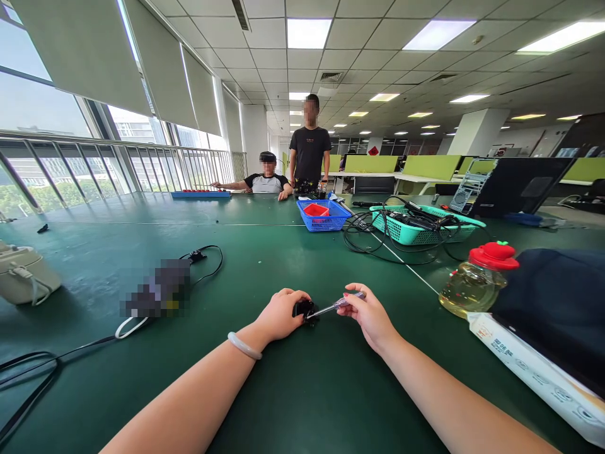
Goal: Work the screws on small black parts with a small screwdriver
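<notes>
My left hand (282,314) is closed around a small black part (306,309) and steadies it low over the green tabletop (265,258). What kind of part it is, I cannot make out, since my fingers cover some of it. From the right, my right hand (366,309) grips a screwdriver (347,301) by its clear handle, between thumb and fingers. The metal shaft slants down to the left, and its tip meets the black part or lies right in front of it.
A blue basket (326,222) holding a red tray and a teal basket (411,236) heaped with black cables stand farther back. At right are a red-lidded bottle (472,287) and a white package (534,372). Two people (309,151) are across the table.
</notes>
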A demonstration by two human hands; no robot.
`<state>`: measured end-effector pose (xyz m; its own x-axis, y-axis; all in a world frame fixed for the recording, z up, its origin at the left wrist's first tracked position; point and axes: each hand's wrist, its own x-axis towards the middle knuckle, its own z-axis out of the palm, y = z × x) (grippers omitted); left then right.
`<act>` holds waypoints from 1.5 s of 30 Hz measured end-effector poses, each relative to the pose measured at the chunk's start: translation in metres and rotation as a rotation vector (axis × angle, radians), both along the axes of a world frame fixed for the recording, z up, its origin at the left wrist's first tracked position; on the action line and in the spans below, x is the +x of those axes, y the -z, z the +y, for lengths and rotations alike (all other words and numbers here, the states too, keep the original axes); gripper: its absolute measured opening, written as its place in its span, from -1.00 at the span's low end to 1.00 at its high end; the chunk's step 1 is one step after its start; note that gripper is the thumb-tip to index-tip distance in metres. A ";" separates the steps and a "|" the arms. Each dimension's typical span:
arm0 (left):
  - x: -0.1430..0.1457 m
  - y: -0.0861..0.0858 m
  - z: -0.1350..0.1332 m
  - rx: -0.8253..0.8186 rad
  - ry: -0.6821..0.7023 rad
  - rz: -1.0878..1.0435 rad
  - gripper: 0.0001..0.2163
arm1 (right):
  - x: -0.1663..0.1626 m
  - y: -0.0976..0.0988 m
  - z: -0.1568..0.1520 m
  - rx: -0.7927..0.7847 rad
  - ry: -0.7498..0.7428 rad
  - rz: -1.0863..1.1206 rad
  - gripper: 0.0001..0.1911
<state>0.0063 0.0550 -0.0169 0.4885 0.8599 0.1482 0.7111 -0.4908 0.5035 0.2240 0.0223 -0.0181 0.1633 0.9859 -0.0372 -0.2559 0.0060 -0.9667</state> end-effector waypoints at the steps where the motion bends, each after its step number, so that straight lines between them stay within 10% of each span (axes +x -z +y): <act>1: 0.000 0.000 0.000 -0.002 -0.001 0.002 -0.65 | 0.001 0.000 0.001 0.003 0.018 -0.032 -0.54; 11: 0.000 0.000 -0.001 0.034 0.022 0.018 -0.60 | 0.007 0.006 0.000 0.280 0.266 -0.354 -0.50; 24: -0.001 0.003 0.003 0.077 0.051 0.056 -0.61 | -0.014 0.010 -0.016 0.923 0.133 -1.012 -0.65; 45: 0.003 0.000 -0.002 0.066 -0.011 0.078 -0.70 | -0.055 -0.082 0.026 0.387 -0.395 -1.209 -0.67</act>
<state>0.0089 0.0533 -0.0170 0.4916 0.8547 0.1667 0.7520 -0.5132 0.4136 0.1685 0.0480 0.0637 -0.4031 0.8884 0.2196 0.7094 0.4549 -0.5384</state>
